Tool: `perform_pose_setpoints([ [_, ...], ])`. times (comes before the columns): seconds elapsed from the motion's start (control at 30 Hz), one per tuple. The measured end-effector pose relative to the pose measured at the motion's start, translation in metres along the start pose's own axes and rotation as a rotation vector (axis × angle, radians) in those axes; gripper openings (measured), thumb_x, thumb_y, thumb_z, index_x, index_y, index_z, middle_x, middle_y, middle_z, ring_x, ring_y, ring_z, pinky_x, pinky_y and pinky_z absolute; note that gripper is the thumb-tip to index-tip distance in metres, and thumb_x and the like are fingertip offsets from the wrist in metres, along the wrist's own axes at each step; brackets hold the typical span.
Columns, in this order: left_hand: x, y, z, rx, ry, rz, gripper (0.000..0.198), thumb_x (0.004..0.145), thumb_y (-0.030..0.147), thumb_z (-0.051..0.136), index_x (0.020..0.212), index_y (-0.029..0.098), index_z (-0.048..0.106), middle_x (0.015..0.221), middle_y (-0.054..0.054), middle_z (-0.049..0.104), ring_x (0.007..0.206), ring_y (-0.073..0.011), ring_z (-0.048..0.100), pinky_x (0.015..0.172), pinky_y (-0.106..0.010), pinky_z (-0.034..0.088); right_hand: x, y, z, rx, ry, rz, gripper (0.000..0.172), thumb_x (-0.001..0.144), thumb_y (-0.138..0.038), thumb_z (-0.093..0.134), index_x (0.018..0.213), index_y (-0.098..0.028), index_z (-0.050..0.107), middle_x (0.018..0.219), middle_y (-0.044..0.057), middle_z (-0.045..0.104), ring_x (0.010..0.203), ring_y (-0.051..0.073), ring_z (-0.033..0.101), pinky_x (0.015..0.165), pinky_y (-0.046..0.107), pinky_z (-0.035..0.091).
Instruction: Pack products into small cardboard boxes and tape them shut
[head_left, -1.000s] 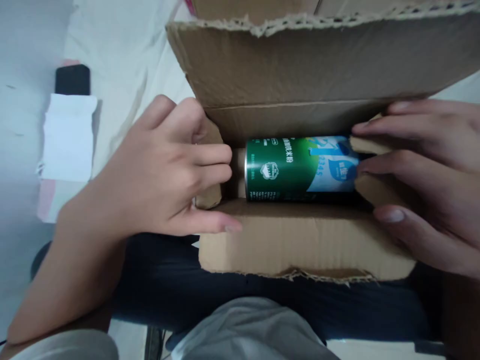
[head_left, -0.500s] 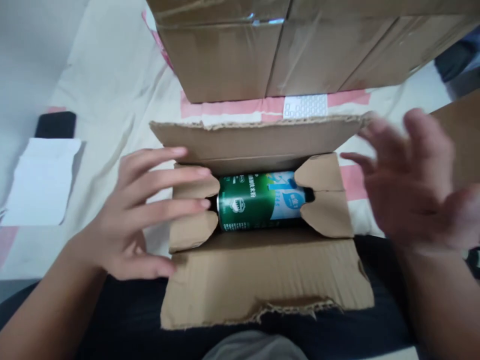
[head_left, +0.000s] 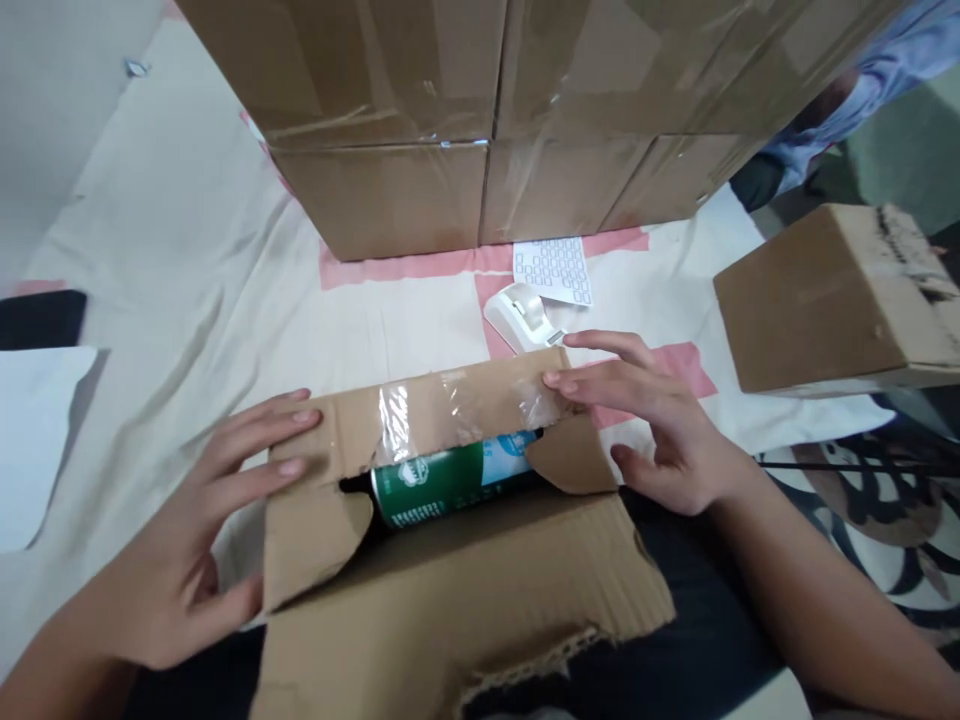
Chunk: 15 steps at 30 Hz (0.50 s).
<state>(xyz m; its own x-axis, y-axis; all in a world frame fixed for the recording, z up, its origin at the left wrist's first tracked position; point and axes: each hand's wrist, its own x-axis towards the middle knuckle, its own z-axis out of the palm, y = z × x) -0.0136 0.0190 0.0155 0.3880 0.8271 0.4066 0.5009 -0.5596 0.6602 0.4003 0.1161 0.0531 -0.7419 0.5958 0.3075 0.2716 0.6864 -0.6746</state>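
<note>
A small cardboard box [head_left: 435, 610] lies across my lap, its near flap with a torn edge folded out toward me. Inside it a green and blue can [head_left: 439, 490] lies on its side, partly covered. The far flap [head_left: 495, 405], with strips of clear tape on it, is folded down over the can's far part. My left hand [head_left: 202, 530] is open, fingertips resting on the flap's left end and thumb beside the box's left side. At the right end, my right hand [head_left: 660, 430] has its outstretched fingers on the same flap, thumb apart. Both end flaps are folded inward.
A white tape dispenser [head_left: 521, 315] stands just beyond the box, near a printed sheet [head_left: 559, 265]. Large taped cartons [head_left: 405, 200] rise behind them. Another cardboard box [head_left: 795, 300] is at right. White paper [head_left: 37, 440] and a dark flat object [head_left: 41, 320] lie at left.
The far flap has gone from upright to folded down over the can. Both hands have come onto it, the right from off the box. The view has shifted, bringing the tape dispenser into sight.
</note>
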Motion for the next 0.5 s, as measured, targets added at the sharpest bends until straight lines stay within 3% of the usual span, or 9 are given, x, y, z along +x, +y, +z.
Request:
perform_pose_setpoints([
  [0.07, -0.004, 0.006, 0.007, -0.033, -0.057, -0.071, 0.081, 0.069, 0.031, 0.064, 0.148, 0.043, 0.050, 0.159, 0.000, 0.041, 0.145, -0.0432, 0.040, 0.114, -0.071, 0.041, 0.001, -0.004, 0.002, 0.029, -0.115, 0.044, 0.086, 0.074, -0.029, 0.072, 0.154, -0.038, 0.042, 0.156, 0.005, 0.047, 0.148, 0.036, 0.037, 0.123, 0.059, 0.029],
  [0.13, -0.006, 0.014, 0.019, -0.032, -0.004, -0.109, 0.087, 0.066, 0.043, 0.070, 0.150, 0.041, 0.046, 0.161, -0.003, 0.035, 0.146, -0.0454, 0.035, 0.115, -0.070, 0.039, 0.003, -0.011, 0.010, 0.109, -0.119, 0.102, 0.092, 0.071, -0.034, 0.077, 0.155, -0.035, 0.039, 0.160, 0.007, 0.040, 0.149, 0.037, 0.033, 0.121, 0.053, 0.035],
  [0.2, -0.003, 0.022, 0.030, -0.011, 0.075, -0.152, 0.084, 0.067, 0.048, 0.071, 0.148, 0.040, 0.048, 0.158, -0.006, 0.037, 0.145, -0.0447, 0.036, 0.114, -0.067, 0.041, 0.008, -0.020, 0.023, 0.224, 0.061, 0.183, 0.075, 0.080, -0.038, 0.071, 0.150, -0.036, 0.043, 0.150, 0.006, 0.049, 0.142, 0.032, 0.042, 0.115, 0.047, 0.044],
  [0.27, 0.002, 0.031, 0.035, -0.075, 0.140, -0.212, 0.078, 0.074, 0.041, 0.066, 0.149, 0.041, 0.045, 0.155, -0.007, 0.042, 0.144, -0.0414, 0.039, 0.111, -0.065, 0.044, 0.015, -0.026, 0.036, 0.315, 0.256, 0.304, 0.055, 0.089, -0.032, 0.061, 0.142, -0.039, 0.046, 0.138, 0.004, 0.055, 0.129, 0.027, 0.053, 0.104, 0.041, 0.052],
  [0.37, 0.009, 0.039, 0.032, -0.171, 0.164, -0.221, 0.083, 0.078, 0.020, 0.061, 0.153, 0.046, 0.036, 0.153, -0.004, 0.045, 0.141, -0.0349, 0.044, 0.108, -0.061, 0.049, 0.026, -0.021, 0.043, 0.373, 0.363, 0.469, 0.057, 0.084, -0.025, 0.060, 0.137, -0.039, 0.044, 0.141, 0.002, 0.052, 0.117, 0.024, 0.058, 0.090, 0.037, 0.056],
  [0.43, 0.010, 0.041, 0.027, -0.100, 0.110, -0.158, 0.072, 0.082, 0.014, 0.058, 0.144, 0.049, 0.050, 0.153, 0.000, 0.046, 0.139, -0.0325, 0.048, 0.114, -0.061, 0.045, 0.031, -0.003, 0.038, 0.350, 0.429, 0.543, 0.054, 0.081, -0.028, 0.057, 0.133, -0.036, 0.049, 0.143, 0.002, 0.051, 0.119, 0.024, 0.057, 0.092, 0.039, 0.054],
  [0.5, 0.009, 0.039, 0.024, 0.016, 0.063, -0.077, 0.058, 0.083, 0.015, 0.060, 0.130, 0.048, 0.065, 0.152, 0.001, 0.048, 0.134, -0.0332, 0.052, 0.119, -0.064, 0.037, 0.034, 0.021, 0.029, 0.256, 0.503, 0.651, 0.039, 0.083, -0.032, 0.052, 0.120, -0.031, 0.061, 0.137, 0.002, 0.055, 0.125, 0.026, 0.052, 0.097, 0.040, 0.050],
])
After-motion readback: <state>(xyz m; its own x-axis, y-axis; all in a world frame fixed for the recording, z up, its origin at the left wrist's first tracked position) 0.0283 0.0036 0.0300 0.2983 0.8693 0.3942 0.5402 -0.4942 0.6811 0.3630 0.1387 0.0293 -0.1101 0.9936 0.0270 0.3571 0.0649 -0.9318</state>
